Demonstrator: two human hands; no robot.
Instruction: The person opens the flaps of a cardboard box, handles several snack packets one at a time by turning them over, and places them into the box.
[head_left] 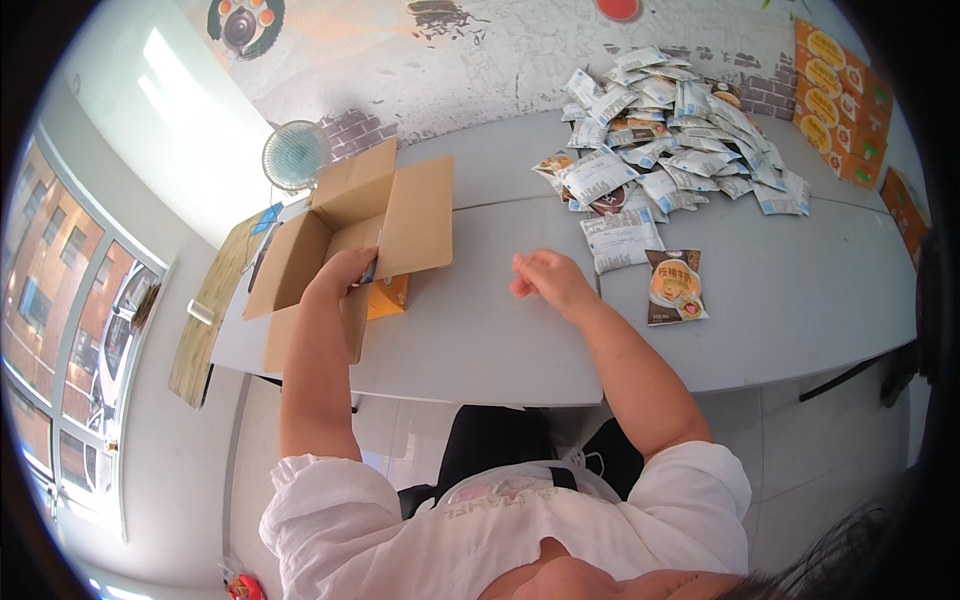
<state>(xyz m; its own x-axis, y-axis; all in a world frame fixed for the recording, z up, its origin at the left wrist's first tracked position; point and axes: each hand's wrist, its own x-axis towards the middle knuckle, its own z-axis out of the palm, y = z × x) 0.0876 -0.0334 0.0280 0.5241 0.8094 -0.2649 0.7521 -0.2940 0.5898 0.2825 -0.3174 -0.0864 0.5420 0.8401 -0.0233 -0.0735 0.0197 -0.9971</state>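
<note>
An open cardboard box (415,215) stands on the left of the table with its flaps spread. My left hand (347,268) reaches over its near side. Its fingers curl down, and a small bluish edge shows beside them; what they grip is partly hidden. My right hand (550,283) hovers over the middle of the table, its fingers curled together with nothing visible in them. To its right a brown and cream food packet (676,288) lies face up. Behind that, a white packet (620,240) lies at the front of a large pile of similar packets (690,140).
An orange box (388,296) sits beside the cardboard box, partly under its flap. Orange printed cartons (842,110) are stacked at the far right. A round fan (296,156) stands behind the cardboard box, near a wooden board (205,345). The grey table (480,350) has a seam across it.
</note>
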